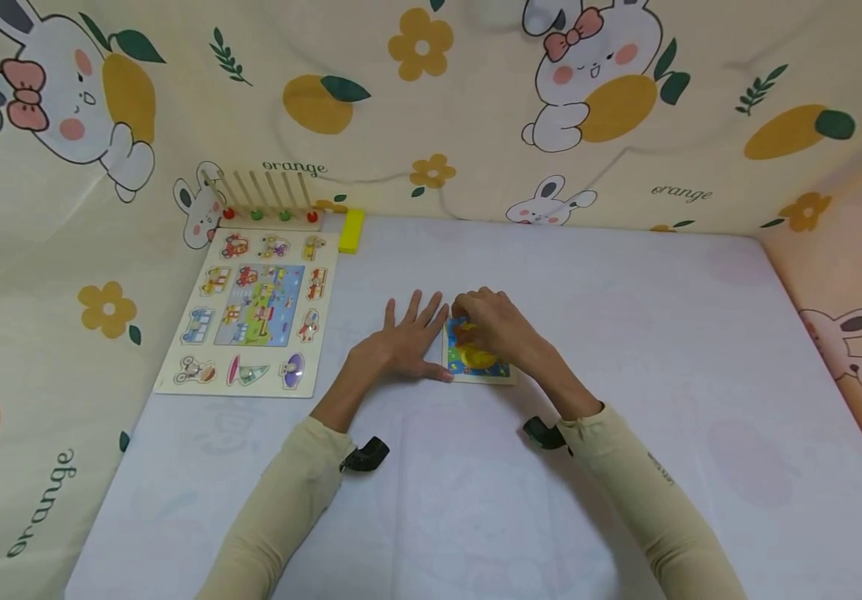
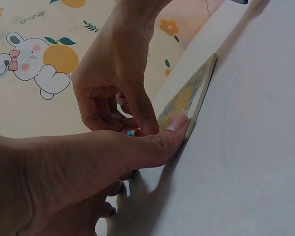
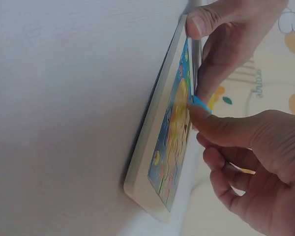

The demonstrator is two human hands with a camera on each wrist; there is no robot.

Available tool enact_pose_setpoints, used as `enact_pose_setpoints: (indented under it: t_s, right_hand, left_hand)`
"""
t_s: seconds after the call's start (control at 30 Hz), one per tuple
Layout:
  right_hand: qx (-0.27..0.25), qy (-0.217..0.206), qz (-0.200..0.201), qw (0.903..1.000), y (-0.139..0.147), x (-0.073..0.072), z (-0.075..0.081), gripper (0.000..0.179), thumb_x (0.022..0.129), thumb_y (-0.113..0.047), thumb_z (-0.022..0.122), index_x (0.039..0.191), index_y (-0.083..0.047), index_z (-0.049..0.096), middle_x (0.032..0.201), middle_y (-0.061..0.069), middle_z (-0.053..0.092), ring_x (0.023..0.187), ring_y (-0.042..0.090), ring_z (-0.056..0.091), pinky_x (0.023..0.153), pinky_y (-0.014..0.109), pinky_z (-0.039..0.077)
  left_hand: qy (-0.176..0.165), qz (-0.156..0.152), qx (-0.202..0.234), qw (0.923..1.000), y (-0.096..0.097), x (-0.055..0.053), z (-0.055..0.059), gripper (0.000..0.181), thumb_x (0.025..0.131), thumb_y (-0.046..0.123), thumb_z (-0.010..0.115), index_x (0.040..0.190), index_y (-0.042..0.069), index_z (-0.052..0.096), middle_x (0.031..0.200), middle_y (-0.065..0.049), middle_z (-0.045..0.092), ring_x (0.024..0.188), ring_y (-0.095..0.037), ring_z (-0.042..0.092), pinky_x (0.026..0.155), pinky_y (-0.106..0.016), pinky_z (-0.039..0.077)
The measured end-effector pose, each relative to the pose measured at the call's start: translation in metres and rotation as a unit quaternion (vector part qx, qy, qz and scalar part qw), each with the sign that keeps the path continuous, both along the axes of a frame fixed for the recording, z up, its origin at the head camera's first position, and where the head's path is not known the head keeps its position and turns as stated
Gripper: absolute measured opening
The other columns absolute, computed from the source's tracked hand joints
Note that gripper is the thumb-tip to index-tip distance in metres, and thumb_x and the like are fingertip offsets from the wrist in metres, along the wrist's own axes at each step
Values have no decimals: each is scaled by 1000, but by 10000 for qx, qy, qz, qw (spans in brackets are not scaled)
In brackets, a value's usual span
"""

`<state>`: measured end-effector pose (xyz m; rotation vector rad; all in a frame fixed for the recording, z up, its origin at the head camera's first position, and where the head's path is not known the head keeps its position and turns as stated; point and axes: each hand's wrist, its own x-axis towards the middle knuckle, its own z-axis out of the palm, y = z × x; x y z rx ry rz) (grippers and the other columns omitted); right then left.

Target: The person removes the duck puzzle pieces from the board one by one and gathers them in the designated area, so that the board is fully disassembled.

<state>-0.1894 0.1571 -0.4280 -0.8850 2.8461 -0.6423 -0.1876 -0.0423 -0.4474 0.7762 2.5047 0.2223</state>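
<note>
A small jigsaw puzzle board (image 1: 478, 360) with a blue and yellow picture lies flat on the table between the hands. My left hand (image 1: 404, 343) lies at its left side, fingers spread. The left thumb (image 2: 177, 123) presses on the near left corner of the board. Over the far left part of the picture, my right hand (image 1: 502, 329) pinches a small blue puzzle piece (image 3: 200, 103) between thumb and fingertips. The right fingers cover part of the picture in the head view.
A larger wooden board (image 1: 209, 348) with vehicle and toy pictures lies to the left. Behind it stand a peg rack (image 1: 281, 223) with red and green beads and a yellow block (image 1: 352, 232). Patterned cloth (image 1: 476, 100) hangs along the table's far edge.
</note>
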Motion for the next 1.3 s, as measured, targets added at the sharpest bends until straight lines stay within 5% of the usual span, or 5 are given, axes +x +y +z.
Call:
enact_pose_setpoints:
  t_s: [0.37,0.6,0.9,1.3]
  right_hand:
    - [-589,-427,-90,9973,12,-2,12,27,94,1,74,120,7,71,113,20,77,101,32,72,99,48,57]
    - [-1040,-229,-391,9935,38,-7,33,30,93,2,74,122,8,70,110,21,78,97,32,74,91,49,61]
    - [-1011,-131,-1051,9892,78,-13,48,25,95,-3,75,119,3,70,99,22,79,89,33,73,77,31,53]
    - [-401,-1208,-1471,9809,113,-16,12,23,100,-5,68,121,5,67,98,24,76,86,30,66,78,35,50]
  left_hand:
    - [80,-33,0,10000,0,0,-1,115,93,68,64,169,13,-3,177,-8,-19,163,-38,-19,128,-71,-4]
    - [30,56,38,10000,0,0,-1,117,92,67,66,169,13,-3,176,-8,-19,163,-37,-20,129,-70,-6]
    - [13,100,102,9999,0,2,-1,116,93,65,67,169,14,-3,176,-7,-20,163,-36,-21,129,-69,-8]
    - [22,98,145,9998,0,2,-3,117,92,66,68,169,14,-3,176,-7,-20,163,-36,-21,129,-69,-8]
